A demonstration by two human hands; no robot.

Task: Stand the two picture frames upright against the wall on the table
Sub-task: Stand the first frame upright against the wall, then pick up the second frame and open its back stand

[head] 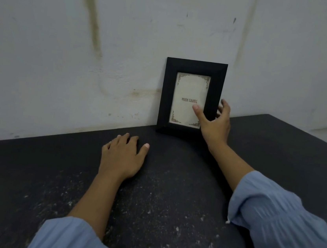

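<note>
A black picture frame point(195, 66) stands upright at the back edge of the dark table point(169, 207), leaning on the white wall point(128, 37). Its bottom edge sits on the table top, right where the table meets the wall. Inside it is a pale card with small brown letters and curly corners. Only this one frame can be seen.

The right hand point(215, 126) is at the frame's right edge, low down. Its thumb point(198, 113) lies across the front of the card, and its fingers point(225, 108) reach around behind the right side. The hand looks loosely spread, so it is hard to say if it grips the frame or just touches it.

The left hand point(122, 156) lies flat and open on the table, palm down, fingers spread. It holds nothing. It sits near the frame's bottom left corner but does not touch it.

Both arms wear blue sleeves point(281, 227).

There is lots of bare table along the back edge to the left of the frame. There is also bare table to the right, up to the table's right edge. The table top has pale dusty specks.
</note>
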